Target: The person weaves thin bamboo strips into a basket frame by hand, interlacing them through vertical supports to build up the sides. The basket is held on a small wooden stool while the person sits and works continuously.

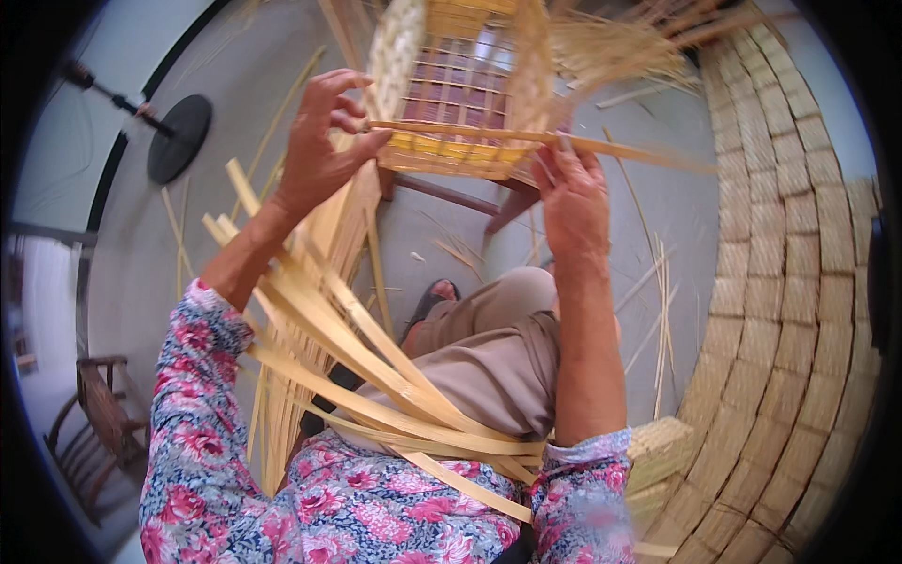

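A woven basket point(451, 158) of pale and yellow strips stands at top centre, its open-grid bottom or side facing me. A long thin bamboo strip point(634, 153) runs across its near rim and sticks out to the right, its far end blurred. My right hand point(575, 193) pinches this strip at the basket's right near corner. By the left near corner is my left hand point(329, 132), its thumb and fingers apart, the thumb close to the strip's left end. Loose flat strips point(362, 348) lie in a bundle across my lap and under my left forearm.
Under the basket stands a wooden stool point(512, 209). Stacked woven pieces point(780, 273) line the right side. A pile of strips point(620, 52) lies at the far right, with scraps on the grey floor point(432, 230). A black round stand base point(180, 139) and wooden chair point(103, 414) are left.
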The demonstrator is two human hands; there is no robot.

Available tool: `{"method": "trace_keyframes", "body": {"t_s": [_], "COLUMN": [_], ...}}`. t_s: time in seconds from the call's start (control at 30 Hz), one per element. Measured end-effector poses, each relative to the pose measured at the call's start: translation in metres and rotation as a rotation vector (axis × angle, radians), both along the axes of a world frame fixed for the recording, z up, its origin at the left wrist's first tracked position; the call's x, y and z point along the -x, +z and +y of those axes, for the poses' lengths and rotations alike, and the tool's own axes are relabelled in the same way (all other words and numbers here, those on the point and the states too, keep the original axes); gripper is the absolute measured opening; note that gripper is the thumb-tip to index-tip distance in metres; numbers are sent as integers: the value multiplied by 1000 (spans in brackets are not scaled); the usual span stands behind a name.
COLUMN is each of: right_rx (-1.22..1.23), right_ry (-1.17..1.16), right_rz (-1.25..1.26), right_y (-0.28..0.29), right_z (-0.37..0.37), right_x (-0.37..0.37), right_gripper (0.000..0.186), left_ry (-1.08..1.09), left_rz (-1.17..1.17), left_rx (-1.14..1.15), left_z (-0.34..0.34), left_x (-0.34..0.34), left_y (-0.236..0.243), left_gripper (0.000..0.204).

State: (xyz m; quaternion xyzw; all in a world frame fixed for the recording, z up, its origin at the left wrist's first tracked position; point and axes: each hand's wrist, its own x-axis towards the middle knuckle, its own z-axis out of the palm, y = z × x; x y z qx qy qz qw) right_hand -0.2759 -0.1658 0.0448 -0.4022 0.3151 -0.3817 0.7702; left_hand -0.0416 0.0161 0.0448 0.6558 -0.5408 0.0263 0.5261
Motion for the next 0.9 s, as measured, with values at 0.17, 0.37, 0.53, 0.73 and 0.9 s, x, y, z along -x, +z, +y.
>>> {"method": "trace_keyframes", "body": {"t_s": [0.17, 0.37, 0.53, 0.73, 0.9], "right_rx": [-40, -46, -60, 33, 51], "right_ry": [-1, 1, -29, -81, -103], "right_rz": [-27, -84, -116, -52, -43], "right_y": [1, 7, 11, 9, 8], "right_z": [0, 5, 7, 14, 13], "right_x": [0, -3, -2, -1, -2], "right_gripper": [20, 18, 17, 19, 20], "left_ry": [56, -83, -94, -129, -60], "left_rz": [357, 613, 578, 669, 617], "left_rx": [-109, 31, 129, 204, 200], "left_z": [-7, -25, -46, -57, -61], "left_x": [18, 23, 19, 21, 25], "left_y": [1, -7, -12, -4, 4], "left_gripper": [103, 108, 102, 81, 58]}}
